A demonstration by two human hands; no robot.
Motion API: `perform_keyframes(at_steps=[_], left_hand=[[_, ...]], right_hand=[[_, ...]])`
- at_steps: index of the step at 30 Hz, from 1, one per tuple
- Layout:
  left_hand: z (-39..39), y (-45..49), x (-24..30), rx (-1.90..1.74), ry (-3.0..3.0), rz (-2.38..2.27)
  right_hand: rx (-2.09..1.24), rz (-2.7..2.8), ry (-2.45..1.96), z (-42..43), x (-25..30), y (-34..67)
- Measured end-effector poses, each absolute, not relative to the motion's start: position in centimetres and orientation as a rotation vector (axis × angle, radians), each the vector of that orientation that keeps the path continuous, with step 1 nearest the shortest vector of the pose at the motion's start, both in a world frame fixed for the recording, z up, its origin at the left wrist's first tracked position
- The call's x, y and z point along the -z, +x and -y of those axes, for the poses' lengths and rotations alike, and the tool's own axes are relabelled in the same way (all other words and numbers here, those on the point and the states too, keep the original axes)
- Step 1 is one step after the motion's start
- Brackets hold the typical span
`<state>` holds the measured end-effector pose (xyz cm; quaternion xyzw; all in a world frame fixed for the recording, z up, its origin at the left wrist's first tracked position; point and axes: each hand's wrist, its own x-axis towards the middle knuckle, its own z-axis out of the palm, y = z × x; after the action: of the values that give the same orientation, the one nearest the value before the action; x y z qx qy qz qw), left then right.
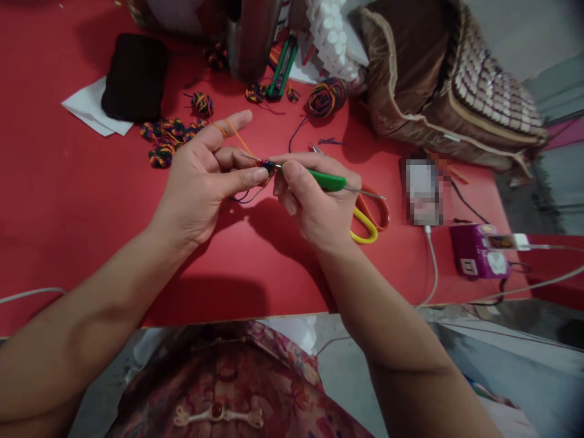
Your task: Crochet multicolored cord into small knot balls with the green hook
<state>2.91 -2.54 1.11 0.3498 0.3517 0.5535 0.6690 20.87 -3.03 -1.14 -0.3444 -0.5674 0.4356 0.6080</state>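
My right hand (314, 198) grips a crochet hook with a green handle (326, 180), its metal tip pointing left into a small multicoloured yarn piece (264, 164). My left hand (205, 173) pinches that piece between thumb and middle finger. The left index finger is stretched out with an orange yarn strand (235, 134) looped over it. Both hands hover over the red table (68, 201).
Several small multicoloured crocheted pieces (166, 140) lie behind my left hand, near a black pouch (134, 76) on white paper. Orange and yellow scissors (369, 219) lie right of my hands. A yarn ball (326, 97), a metal cup (250, 36), a brown bag (438, 79), a phone (422, 191) and a purple charger (479, 249) are around.
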Motion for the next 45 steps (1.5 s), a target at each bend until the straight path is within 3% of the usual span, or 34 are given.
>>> perform_keyframes(at_steps=[14, 31, 45], left_hand=[[2.2, 2.7, -0.1, -1.242, 0.805, -0.712], [2.0, 2.2, -0.1, -1.208, 0.823, -0.751], [1.9, 2.2, -0.2, -1.253, 0.904, -0.793]], right_hand=[[-1.006, 1.413, -0.851, 3.0, 1.2, 20.8], [-0.685, 1.617, -0.979, 3.6, 2.2, 20.9], [-0.673, 1.613, -0.921, 3.8, 0.6, 21.2]])
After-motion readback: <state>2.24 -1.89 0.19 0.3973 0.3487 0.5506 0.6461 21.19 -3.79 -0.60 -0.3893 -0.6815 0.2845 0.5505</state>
